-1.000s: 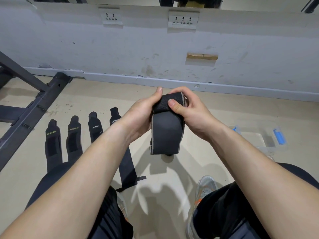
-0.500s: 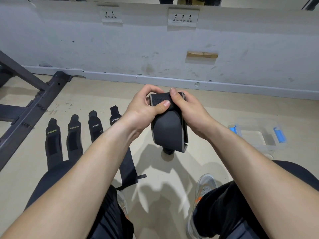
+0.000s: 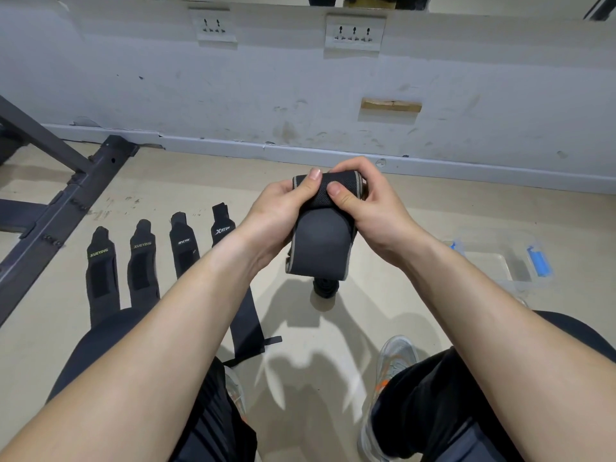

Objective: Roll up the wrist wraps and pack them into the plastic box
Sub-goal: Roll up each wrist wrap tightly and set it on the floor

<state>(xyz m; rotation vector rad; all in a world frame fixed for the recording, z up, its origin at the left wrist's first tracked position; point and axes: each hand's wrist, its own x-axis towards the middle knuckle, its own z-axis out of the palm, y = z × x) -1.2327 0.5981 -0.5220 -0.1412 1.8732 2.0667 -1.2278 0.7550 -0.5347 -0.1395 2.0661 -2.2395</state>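
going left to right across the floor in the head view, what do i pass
metal frame → row of four flat wrist wraps → held wrist wrap, partly rolled → clear plastic box

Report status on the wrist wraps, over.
Left hand and right hand both grip the dark grey fabric wrist wrap, partly rolled. Clear plastic box on floor, right. Nothing between.
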